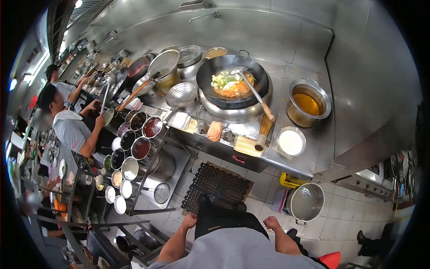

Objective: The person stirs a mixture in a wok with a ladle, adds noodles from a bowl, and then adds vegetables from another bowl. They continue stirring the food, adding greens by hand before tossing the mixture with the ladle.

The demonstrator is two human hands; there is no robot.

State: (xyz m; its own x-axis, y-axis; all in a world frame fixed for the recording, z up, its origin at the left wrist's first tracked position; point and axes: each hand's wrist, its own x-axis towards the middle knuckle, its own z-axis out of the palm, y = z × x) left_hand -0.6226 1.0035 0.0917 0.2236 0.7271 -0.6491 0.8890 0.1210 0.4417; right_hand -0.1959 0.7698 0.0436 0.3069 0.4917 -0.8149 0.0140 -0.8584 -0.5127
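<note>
My left hand (189, 221) hangs beside my body with the fingers curled in, and nothing shows in it. On the other side my right hand (271, 223) is also loosely closed, with nothing visible in it. Both are well back from the stove. A black wok (208, 74) on the burner ring holds cut vegetables (233, 84), pale green and white with orange shreds. A ladle (254, 92) rests in the wok, its wooden handle leaning over the near rim. A bamboo wok brush (264, 132) stands on the counter's front edge.
Right of the wok are a pot of amber liquid (329, 107) and a bowl of white contents (290, 142). A rack of sauce containers (141, 148) stands left, with a perforated strainer (181, 95) nearby. A large pot (293, 201) sits low at right. Co-workers (76, 127) stand left.
</note>
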